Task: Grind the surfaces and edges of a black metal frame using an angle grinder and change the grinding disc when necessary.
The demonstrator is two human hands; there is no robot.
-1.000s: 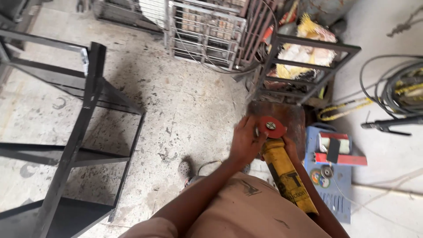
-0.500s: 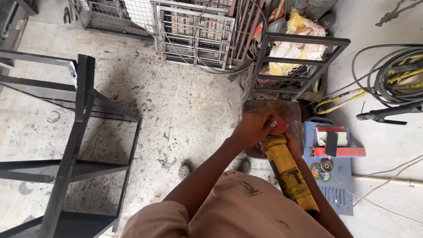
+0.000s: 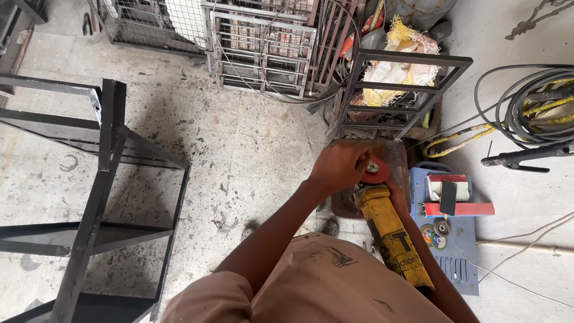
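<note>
The red disc [image 3: 375, 171] is seated at the head of a yellow angle grinder [image 3: 391, 236], low and right of centre in the head view, over a rusty brown metal block [image 3: 391, 157] on the floor. The left hand [image 3: 339, 166] is laid over the disc's left edge, fingers curled in on the disc or its hub; what exactly is pinched there cannot be told, since the fingertips are hidden. The right hand [image 3: 396, 194] is tucked under and beside the grinder's head, mostly covered by the tool, so its finger state cannot be told either, though the body seems to be steadied by it. For this step to be done well, judged from the view, the grinder body is best kept pinned still by 1 hand while the disc is turned or seated by the other, the disc held flat and square to the spindle, not tilted, and fingers kept on the rim rather than across the face. The trigger is best left untouched while fingers are on the disc. Just right of the tool a blue welding machine [image 3: 454, 251] is seen with 2 spare discs [image 3: 435, 233] and a dark phone [image 3: 448, 198] on top. Coiled cables [image 3: 526, 107] lie further right, a metal shelf frame [image 3: 400, 96] behind, a black steel frame [image 3: 101, 197] well apart to the left, on stained concrete floor [image 3: 239, 155].
</note>
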